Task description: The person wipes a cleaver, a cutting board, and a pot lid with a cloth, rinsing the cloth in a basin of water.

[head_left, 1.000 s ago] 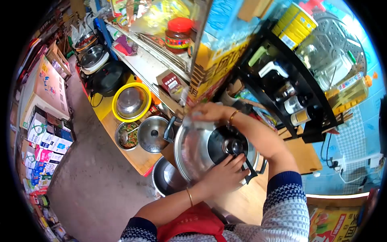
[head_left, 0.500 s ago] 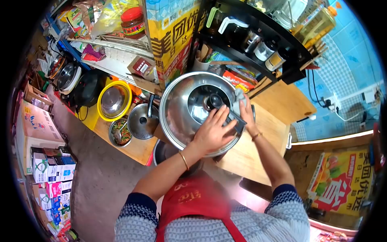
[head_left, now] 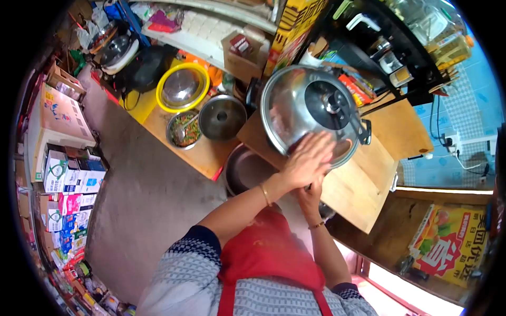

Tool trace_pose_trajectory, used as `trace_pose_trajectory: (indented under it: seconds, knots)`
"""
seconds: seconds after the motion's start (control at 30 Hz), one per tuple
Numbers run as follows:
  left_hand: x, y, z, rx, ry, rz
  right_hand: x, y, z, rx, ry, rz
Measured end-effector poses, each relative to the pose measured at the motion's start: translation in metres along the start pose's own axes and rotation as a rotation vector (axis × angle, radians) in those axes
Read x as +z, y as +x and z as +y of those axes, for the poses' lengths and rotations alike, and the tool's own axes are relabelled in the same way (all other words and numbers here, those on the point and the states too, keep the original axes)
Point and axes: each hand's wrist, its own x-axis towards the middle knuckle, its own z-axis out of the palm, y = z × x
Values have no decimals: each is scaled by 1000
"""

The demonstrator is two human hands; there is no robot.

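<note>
A large steel pot lid (head_left: 289, 102) with a dark glass centre and a black knob (head_left: 333, 102) covers a pot on the wooden table. My left hand (head_left: 310, 157) is in front of the lid's near edge, its fingers stretched out and slightly blurred. I cannot tell whether it touches the rim. Just below and behind it is my right hand (head_left: 310, 197), close against the left; its fingers are mostly hidden. A black side handle (head_left: 365, 131) sticks out at the right of the lid.
Left of the lid stand a round steel pan (head_left: 222, 117), a bowl of chopped food (head_left: 183, 129) with a spoon and a yellow basin (head_left: 164, 103). Below the table edge is a wide dark basin (head_left: 245, 171). A black rack (head_left: 387, 58) stands behind.
My left hand has left the lid's knob and come down to the near rim. My right hand, earlier at the right rim with a grey cloth, is now below the left. The view has shifted.
</note>
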Motion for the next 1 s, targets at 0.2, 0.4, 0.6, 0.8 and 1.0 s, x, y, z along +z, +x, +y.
trace_pose_trajectory:
  seconds: [0.2,0.4,0.6,0.8,1.0]
  knots:
    - [-14,-85,-54,-413,-261,359,30,-41,56,549,215,213]
    - [-7,-129,-91,-547,-189,279,96,-3,180,654,462,232]
    - [16,-177,-103,-706,-241,340,167,-42,155,551,-415,70]
    - [19,-187,-132,-823,-243,403,236,10,81,256,-622,-191]
    - [15,-173,-185,-763,-138,343,282,91,75,-105,-687,-139]
